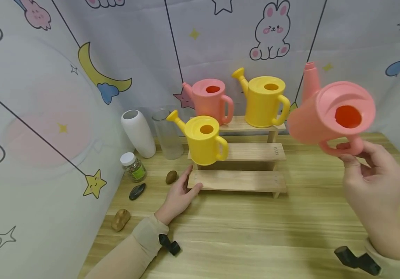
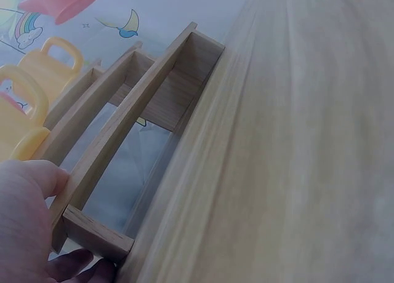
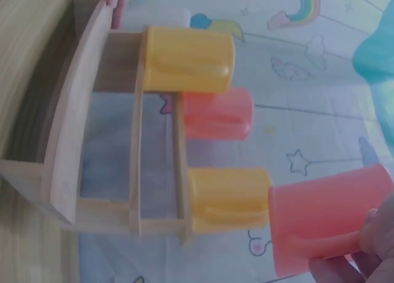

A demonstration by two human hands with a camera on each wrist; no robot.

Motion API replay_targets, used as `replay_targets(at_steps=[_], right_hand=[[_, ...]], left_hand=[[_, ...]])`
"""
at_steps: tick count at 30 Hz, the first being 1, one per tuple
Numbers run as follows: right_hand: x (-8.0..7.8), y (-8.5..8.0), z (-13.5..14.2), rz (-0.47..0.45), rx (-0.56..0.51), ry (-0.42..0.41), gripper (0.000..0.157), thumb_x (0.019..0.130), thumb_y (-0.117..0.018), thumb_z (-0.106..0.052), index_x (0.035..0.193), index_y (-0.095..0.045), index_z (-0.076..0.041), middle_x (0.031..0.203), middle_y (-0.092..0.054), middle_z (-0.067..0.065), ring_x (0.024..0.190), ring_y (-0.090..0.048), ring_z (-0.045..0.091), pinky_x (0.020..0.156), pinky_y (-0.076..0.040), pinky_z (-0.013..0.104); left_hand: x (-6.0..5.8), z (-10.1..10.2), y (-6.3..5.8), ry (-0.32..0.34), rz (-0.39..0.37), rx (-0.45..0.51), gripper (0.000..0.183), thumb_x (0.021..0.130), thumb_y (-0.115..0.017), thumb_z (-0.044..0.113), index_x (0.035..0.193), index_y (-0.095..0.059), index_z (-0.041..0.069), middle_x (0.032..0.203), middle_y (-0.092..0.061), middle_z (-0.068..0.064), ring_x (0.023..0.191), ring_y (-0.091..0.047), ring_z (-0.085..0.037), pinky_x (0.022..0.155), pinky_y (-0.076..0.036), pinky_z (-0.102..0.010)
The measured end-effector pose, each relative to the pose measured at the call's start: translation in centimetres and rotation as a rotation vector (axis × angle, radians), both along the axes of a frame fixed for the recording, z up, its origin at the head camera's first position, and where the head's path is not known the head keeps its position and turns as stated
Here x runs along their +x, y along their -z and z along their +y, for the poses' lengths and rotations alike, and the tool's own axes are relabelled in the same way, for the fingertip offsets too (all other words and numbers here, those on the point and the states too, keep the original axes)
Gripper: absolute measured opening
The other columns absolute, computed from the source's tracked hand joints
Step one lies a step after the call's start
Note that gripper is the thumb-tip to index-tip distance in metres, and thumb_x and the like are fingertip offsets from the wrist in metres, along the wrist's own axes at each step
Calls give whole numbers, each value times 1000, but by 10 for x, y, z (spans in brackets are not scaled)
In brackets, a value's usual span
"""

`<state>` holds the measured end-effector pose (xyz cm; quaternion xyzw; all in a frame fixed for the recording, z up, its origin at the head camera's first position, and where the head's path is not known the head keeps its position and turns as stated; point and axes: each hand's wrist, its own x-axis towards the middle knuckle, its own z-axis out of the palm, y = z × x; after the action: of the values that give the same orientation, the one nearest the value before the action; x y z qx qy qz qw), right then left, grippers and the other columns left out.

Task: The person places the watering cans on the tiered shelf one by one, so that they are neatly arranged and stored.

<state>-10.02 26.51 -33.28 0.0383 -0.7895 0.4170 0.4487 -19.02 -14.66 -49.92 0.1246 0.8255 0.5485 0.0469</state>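
My right hand (image 1: 378, 182) holds a pink watering can (image 1: 311, 120) by its handle, raised in the air to the right of a three-step wooden stand (image 1: 238, 180). In the right wrist view the same pink can (image 3: 326, 218) hangs sideways at the lower right. My left hand (image 1: 180, 193) grips the left end of the stand's lowest step, thumb on top of the board; the left wrist view shows some fingers beneath it. A yellow watering can (image 1: 203, 145) stands on the middle step at the left. On the top step are another pink can (image 1: 208, 100) and a yellow can (image 1: 264, 102).
Left of the stand are a white vase (image 1: 138, 133), a clear glass vase (image 1: 168, 135) and a white-lidded jar (image 1: 133, 166). Several stones lie nearby, among them a black one (image 1: 137, 192) and a tan one (image 1: 120, 219). A patterned curtain (image 1: 213, 46) hangs behind the wooden table (image 1: 241, 236).
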Motion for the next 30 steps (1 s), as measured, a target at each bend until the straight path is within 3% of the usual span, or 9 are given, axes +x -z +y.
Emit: replay_targets(at_steps=[7,16,23,26,30], right_hand=[[-2,11,-13,-69,60,-47,28,89,-74,3,117,-76,-2,103,-65,-34,91,-62,-18,72,-45,-5],[-13,27,-27,-122,126,-117,29,84,-78,6,112,-76,-3,102,-64,-32,94,-60,-23,76,-46,-4],[-23,34,-34,-165,174,-134,26,86,-78,2,112,-75,-1,97,-74,4,94,-55,-27,75,-45,-6],[-27,36,-37,-177,166,-153,27,87,-78,2,113,-75,-1,97,-75,12,93,-55,-26,75,-45,-6],[-32,39,-41,-221,154,-166,26,88,-77,0,114,-75,-3,98,-75,13,92,-54,-26,76,-44,-6]], left_hand=[[1,0,0,18,20,21,84,98,-67,47,164,-23,21,170,-25,0,158,-25,-18,124,-35,-45],[1,0,1,15,25,14,86,97,-67,51,164,-23,21,170,-25,-1,158,-24,-19,123,-36,-45],[1,0,1,15,25,29,86,97,-67,50,164,-22,21,170,-25,0,158,-25,-18,123,-35,-44],[0,0,1,16,25,29,86,97,-67,49,164,-22,19,170,-25,0,158,-24,-17,124,-34,-44],[0,0,1,18,28,21,87,97,-67,49,165,-21,18,170,-24,-1,158,-25,-19,124,-34,-45]])
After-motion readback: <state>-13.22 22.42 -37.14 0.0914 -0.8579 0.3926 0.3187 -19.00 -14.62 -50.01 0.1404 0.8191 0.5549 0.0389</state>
